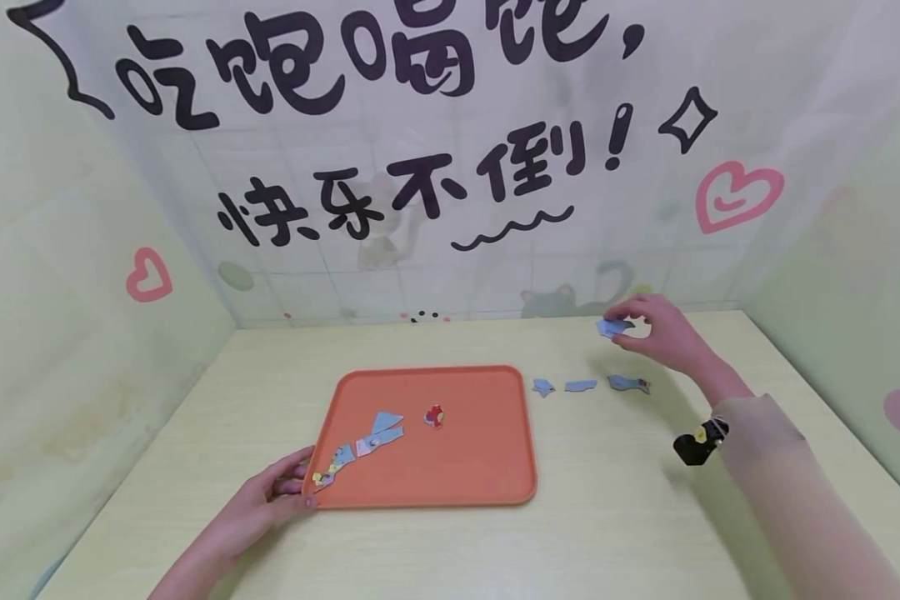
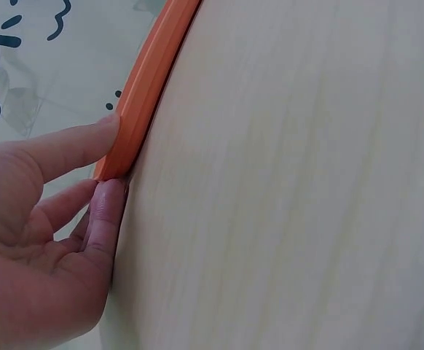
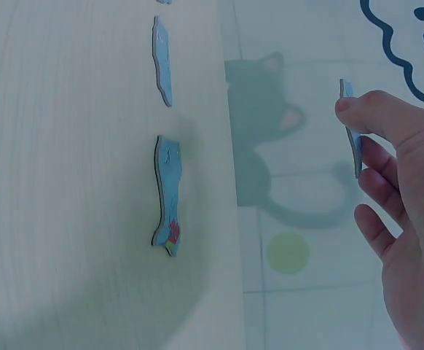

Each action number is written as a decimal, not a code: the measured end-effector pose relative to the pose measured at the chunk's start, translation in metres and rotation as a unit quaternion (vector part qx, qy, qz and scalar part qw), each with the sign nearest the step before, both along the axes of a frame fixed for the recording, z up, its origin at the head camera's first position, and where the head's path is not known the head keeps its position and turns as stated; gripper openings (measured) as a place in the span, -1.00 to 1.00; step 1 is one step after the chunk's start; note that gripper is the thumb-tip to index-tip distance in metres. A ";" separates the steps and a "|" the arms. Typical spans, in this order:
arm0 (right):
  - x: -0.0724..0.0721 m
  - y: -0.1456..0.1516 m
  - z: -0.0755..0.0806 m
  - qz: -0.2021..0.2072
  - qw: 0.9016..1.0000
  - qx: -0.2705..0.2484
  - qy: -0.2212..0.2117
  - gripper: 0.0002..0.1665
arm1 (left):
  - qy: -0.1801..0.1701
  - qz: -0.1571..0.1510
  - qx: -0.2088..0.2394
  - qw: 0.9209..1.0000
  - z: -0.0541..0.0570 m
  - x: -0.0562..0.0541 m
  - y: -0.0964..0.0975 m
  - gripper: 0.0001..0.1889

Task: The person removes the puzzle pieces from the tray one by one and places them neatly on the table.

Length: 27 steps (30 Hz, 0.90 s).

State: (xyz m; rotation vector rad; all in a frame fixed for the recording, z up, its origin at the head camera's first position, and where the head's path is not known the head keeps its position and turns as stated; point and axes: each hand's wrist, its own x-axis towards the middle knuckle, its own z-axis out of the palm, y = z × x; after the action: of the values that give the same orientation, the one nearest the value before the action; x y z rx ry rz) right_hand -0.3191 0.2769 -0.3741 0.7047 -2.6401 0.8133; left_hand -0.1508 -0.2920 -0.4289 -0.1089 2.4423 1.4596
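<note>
At the front left corner of the orange tray (image 1: 465, 467), my left hand (image 1: 266, 500) grips the rim. In the left wrist view the thumb presses one side of the tray edge (image 2: 150, 91) and the fingers bear on the other. My right hand (image 1: 658, 337) is raised over the back right of the table, pinching a flat light-blue puzzle piece (image 1: 607, 328) between thumb and fingers. That piece (image 3: 354, 146) appears edge-on in the right wrist view. Below this hand, a long blue puzzle piece (image 1: 628, 383) with a red detail lies on the table.
Two more blue pieces, a strip (image 1: 581, 386) and a small jagged one (image 1: 543, 387), lie right of the tray. Inside it are a blue triangular piece (image 1: 387, 422), a red-printed piece (image 1: 434, 416) and several others along the left. A printed wall sheet (image 1: 450, 283) stands behind the table.
</note>
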 end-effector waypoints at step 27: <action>0.017 0.077 -0.023 -0.057 0.997 0.030 0.030 -0.61 | 0.007 -0.001 0.020 1.000 -0.001 -0.001 0.000 -0.16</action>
State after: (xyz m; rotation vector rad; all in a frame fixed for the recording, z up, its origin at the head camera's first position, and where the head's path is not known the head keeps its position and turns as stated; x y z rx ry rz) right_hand -0.3022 0.3543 -0.3970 0.5773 -2.6328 0.6747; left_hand -0.1516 -0.2919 -0.4300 -0.0878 2.4215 1.5112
